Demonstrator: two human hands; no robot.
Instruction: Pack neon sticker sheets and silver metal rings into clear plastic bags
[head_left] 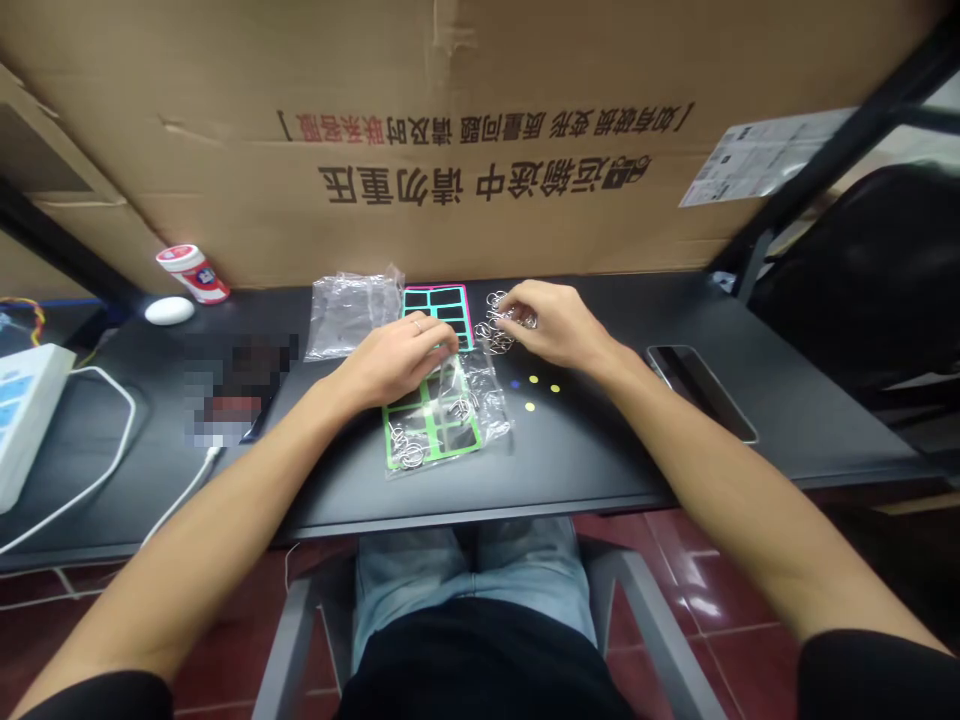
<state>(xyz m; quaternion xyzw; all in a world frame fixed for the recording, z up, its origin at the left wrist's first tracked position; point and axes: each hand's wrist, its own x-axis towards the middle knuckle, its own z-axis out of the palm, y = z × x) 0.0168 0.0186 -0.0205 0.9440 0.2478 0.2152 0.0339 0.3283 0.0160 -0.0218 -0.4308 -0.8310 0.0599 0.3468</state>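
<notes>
My left hand (401, 352) rests with curled fingers on a clear plastic bag (450, 415) that holds a green-framed black card (431, 430) and some metal rings. My right hand (551, 320) is closed in a pinch on a cluster of small metal rings (496, 325) lying on the black table. A pink-framed black card (442, 305) lies just beyond my left hand, partly hidden by it. A second, empty-looking clear bag (352, 315) sits to its left.
A large cardboard box (480, 130) walls off the back of the black table (787, 400). A phone (701, 390) lies at the right, small coloured dots (534, 392) near the middle. At the left are a red-and-white bottle (193, 272), a white oval object (169, 310), a power strip (22, 410) and a white cable (112, 460).
</notes>
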